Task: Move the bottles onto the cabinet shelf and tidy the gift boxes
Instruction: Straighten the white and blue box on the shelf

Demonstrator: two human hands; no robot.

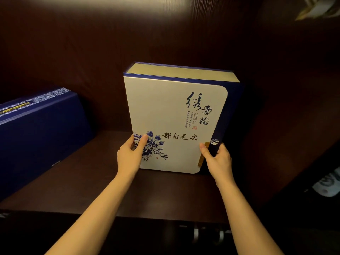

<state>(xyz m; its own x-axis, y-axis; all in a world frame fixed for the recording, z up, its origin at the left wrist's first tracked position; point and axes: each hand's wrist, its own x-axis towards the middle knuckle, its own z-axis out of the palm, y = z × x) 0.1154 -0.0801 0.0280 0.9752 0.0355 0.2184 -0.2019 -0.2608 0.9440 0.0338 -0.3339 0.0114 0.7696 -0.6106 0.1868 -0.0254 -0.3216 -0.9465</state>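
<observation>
On the dark wooden shelf (92,184), left hand (129,155) and right hand (219,161) each grip the upright, glossy white-and-blue rectangular box (173,115), long axis vertical.

Tea box (173,116) upright on shelf (88,184), mid-right; second box (36,129) well left.

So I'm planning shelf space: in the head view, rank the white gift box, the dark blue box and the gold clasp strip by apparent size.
1. White gift box and dark blue box: unsure, since the blue one is cropped and nearer.
2. Gold clasp strip: clearly smallest.
</observation>
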